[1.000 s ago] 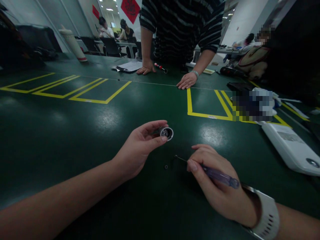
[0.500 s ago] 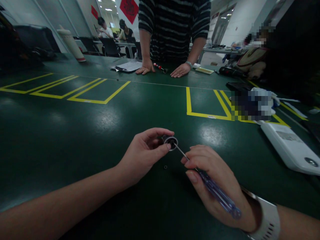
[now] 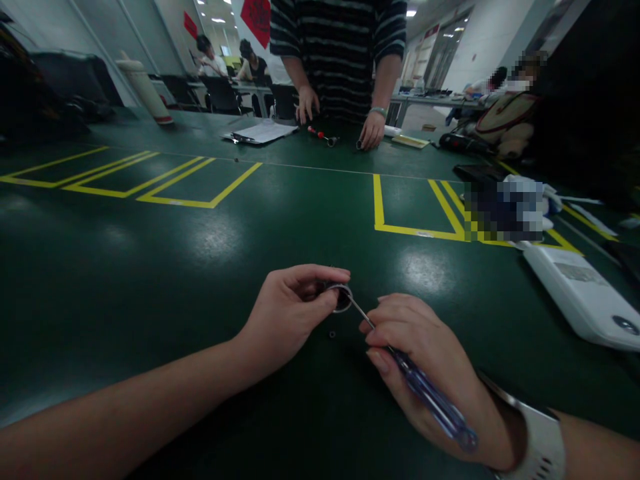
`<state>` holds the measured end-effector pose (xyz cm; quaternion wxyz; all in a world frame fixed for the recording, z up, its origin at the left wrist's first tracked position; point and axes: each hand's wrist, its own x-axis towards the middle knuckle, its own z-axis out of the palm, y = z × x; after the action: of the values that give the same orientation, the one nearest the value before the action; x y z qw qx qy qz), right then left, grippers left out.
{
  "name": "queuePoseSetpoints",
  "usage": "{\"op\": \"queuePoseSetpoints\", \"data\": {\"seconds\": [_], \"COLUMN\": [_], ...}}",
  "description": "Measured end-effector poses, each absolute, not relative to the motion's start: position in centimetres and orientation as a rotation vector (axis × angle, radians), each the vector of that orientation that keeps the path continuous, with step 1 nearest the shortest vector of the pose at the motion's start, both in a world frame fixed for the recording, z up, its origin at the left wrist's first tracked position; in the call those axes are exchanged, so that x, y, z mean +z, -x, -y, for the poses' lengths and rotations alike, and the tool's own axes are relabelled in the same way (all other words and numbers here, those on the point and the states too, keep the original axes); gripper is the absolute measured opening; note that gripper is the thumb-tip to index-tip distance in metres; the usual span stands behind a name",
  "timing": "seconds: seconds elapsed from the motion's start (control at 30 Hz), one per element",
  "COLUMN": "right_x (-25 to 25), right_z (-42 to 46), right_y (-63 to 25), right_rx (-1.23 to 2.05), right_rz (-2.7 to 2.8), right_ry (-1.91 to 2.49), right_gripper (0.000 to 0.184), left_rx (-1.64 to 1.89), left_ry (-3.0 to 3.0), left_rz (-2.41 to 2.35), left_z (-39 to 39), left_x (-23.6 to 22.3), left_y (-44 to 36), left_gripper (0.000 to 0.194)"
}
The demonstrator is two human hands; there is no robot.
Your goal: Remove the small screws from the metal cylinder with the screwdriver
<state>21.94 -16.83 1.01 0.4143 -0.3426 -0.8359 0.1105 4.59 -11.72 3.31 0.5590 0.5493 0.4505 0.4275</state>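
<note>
My left hand pinches a small round metal cap-like part just above the green table, its open face turned toward me. My right hand grips a thin screwdriver with a clear purple handle. The screwdriver's shaft runs up and left, and its tip sits inside the part's opening. A tiny dark ring or nut lies on the table below the part, between my two hands.
A person in a striped top stands across the table with hands near a red-handled tool and a clipboard. A white device lies at the right. Yellow tape boxes mark the table. People sit in the background.
My right hand lifted the screwdriver off the table and brought its tip into the metal part. The person opposite took both hands off the table and drew back.
</note>
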Motion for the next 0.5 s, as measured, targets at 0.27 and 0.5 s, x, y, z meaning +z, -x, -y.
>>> {"op": "queuePoseSetpoints", "data": {"seconds": [0.27, 0.5], "right_x": [1.4, 0.5], "right_z": [17.2, 15.8], "right_y": [-22.0, -22.4], "right_rx": [0.387, 1.291], "right_rz": [1.998, 1.396], "right_ry": [0.870, 0.994], "right_gripper": [0.013, 0.022], "left_rx": [0.981, 1.102], "left_ry": [-1.269, -1.049], "left_rz": [-1.080, -0.975], "left_z": [11.6, 10.2], "left_x": [3.4, 3.3], "left_y": [-4.5, -3.7], "left_gripper": [0.016, 0.035]}}
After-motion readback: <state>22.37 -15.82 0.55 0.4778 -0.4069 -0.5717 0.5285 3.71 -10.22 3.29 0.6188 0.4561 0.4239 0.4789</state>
